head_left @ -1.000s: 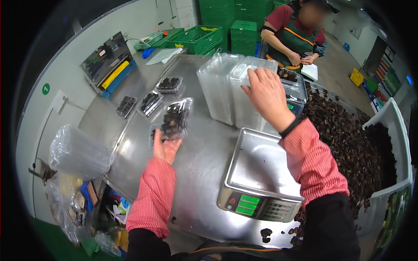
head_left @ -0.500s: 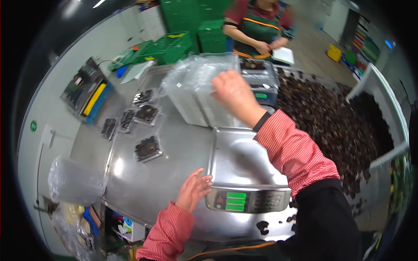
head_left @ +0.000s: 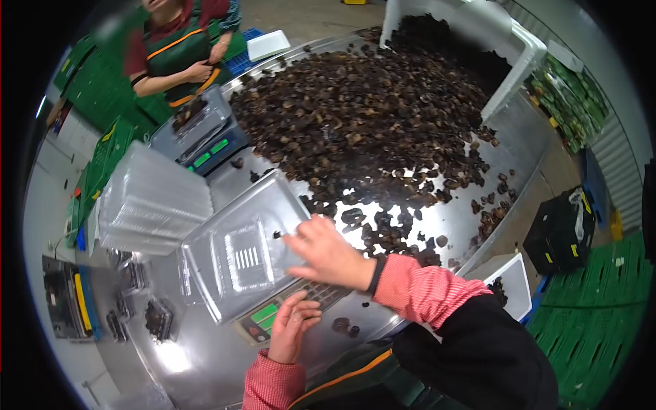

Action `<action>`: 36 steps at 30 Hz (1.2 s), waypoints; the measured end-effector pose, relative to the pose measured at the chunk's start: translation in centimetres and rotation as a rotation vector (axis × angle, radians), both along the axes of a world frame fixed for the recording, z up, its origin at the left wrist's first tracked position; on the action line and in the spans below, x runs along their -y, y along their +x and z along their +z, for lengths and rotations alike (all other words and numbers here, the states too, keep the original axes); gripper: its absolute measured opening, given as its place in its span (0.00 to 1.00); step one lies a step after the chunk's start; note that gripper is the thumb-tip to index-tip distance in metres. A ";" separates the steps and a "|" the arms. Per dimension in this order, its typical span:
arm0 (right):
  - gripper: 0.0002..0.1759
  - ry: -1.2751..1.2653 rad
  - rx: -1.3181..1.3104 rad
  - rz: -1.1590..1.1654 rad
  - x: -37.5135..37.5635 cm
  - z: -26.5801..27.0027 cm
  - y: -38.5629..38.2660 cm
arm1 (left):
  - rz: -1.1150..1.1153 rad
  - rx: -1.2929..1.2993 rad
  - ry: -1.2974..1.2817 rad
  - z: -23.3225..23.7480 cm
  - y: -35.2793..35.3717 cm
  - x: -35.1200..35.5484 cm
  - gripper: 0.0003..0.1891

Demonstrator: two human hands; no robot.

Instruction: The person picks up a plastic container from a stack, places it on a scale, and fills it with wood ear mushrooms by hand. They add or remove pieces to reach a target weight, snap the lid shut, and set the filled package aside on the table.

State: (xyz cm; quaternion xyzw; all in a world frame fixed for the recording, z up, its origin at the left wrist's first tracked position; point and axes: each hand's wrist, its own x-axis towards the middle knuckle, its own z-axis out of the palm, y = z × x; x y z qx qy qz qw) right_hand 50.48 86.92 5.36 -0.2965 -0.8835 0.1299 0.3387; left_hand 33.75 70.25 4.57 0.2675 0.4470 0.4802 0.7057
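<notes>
- Left grip, loosely curled, empty, sits beside the green-lit display of the square silver metal scale.
- Right grip, half open, seemingly empty, hangs over the scale.
- Clear rectangular plastic container lies on it, just beyond the right grip.

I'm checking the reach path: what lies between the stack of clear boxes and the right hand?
In the head view, the scale lies between the stack and the right hand, with a clear box on it.

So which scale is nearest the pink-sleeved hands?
The silver scale, with a clear tray on it; the blue scale stands farther off, near the other person.
</notes>
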 end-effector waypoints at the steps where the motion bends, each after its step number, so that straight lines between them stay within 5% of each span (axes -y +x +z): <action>1: 0.34 -0.074 0.009 -0.123 -1.1 -0.4 2.6 | -0.024 0.004 -0.011 -0.2 1.2 -0.9 0.30; 4: 0.32 -0.149 0.158 -0.413 -6.7 -3.6 12.5 | -0.113 -0.051 -0.016 -1.5 4.4 -3.1 0.26; 10: 0.47 -0.255 0.469 -1.000 -18.1 -4.9 32.6 | -0.196 -0.077 -0.071 -3.8 9.0 -5.8 0.22; 15: 0.50 -0.611 0.499 -1.283 -24.8 -5.1 38.0 | -0.226 -0.155 -0.100 -3.7 12.3 -8.2 0.22; 23: 0.39 -0.273 0.571 -0.556 -16.5 -6.9 22.3 | -0.305 -0.213 -0.059 -3.3 17.2 -12.5 0.19; 29: 0.34 -0.302 0.286 -0.183 -7.0 -7.1 22.1 | -0.265 -0.201 -0.058 -3.7 17.8 -13.9 0.19; 34: 0.35 -0.233 0.136 -0.459 -14.0 -3.8 26.2 | -0.157 -0.234 -0.088 -4.9 17.0 -13.8 0.18; 36: 0.39 -0.275 0.275 -0.617 -18.7 -4.8 27.7 | -0.122 -0.259 -0.097 -5.2 17.3 -13.9 0.17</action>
